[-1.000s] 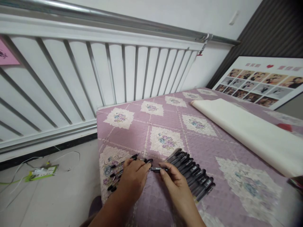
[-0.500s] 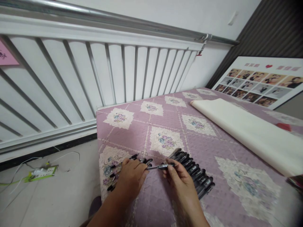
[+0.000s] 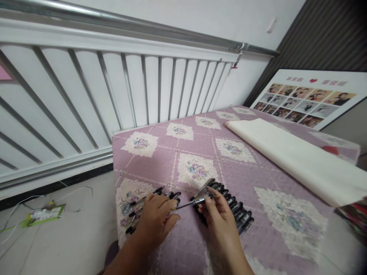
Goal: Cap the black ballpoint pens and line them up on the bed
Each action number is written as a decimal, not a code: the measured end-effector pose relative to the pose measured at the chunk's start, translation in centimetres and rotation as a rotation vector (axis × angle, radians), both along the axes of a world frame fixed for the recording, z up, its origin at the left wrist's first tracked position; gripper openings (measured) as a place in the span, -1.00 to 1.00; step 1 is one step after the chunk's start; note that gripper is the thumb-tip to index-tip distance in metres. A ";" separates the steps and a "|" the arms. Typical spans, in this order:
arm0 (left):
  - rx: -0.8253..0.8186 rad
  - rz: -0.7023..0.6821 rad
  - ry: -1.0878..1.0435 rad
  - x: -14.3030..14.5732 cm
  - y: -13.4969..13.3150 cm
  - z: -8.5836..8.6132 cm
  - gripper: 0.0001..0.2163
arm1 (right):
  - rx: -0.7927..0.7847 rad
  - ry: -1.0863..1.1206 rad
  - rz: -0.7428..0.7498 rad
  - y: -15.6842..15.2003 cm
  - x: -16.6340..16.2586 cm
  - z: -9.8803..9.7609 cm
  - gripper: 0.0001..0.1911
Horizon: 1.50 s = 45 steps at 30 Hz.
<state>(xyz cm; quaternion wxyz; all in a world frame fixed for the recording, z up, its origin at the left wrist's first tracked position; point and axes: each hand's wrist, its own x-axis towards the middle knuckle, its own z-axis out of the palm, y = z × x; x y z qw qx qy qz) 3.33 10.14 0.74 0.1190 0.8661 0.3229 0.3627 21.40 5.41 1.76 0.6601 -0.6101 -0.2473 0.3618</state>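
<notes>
1. Pinching the pen (image 3: 198, 200) by its dark, labelled end, the right hand (image 3: 219, 215) has thumb and fingers closed on it in the head view, with the slim part pointing toward the left hand. A light, firm pinch there seems best, since a narrow barrel could roll.

2. The left hand (image 3: 156, 214) lies back-up over the left pens (image 3: 132, 214), its thumb set apart from the fingers. The held pen's far end reaches those fingers; whether they grip it or merely sit beside it, I can't make out. If they do hold it, easing off evenly would avoid a jerk.

3. The held pen is between the hands, over the quilted cover (image 3: 186, 248), near the right-hand row (image 3: 242, 217) of pens, partly hidden by the right hand. Sensible handling calls for raising the pen enough to clear its neighbours, with its dark end in line with theirs.

4. Resting the left palm lightly matters too: the left pens lie loosely spread, and a dragging wrist could scatter them.
</notes>
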 end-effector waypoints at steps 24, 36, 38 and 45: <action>0.042 0.085 -0.039 -0.6 0.6 -0.4 -0.83 | -0.186 -0.475 -0.135 -1.2 11.1 -0.5 -0.62; 0.017 0.145 -0.013 -1.3 1.1 -0.2 -0.79 | -0.306 -0.671 -0.079 -0.6 11.3 -0.5 -0.60; 0.020 0.167 -0.012 -1.5 1.2 -0.2 -0.79 | -0.321 -0.719 -0.089 -0.6 11.4 -0.4 -0.60; 0.038 0.219 -0.026 -1.8 1.7 -0.5 -0.81 | -0.381 -0.820 -0.123 -0.7 11.3 0.1 -0.59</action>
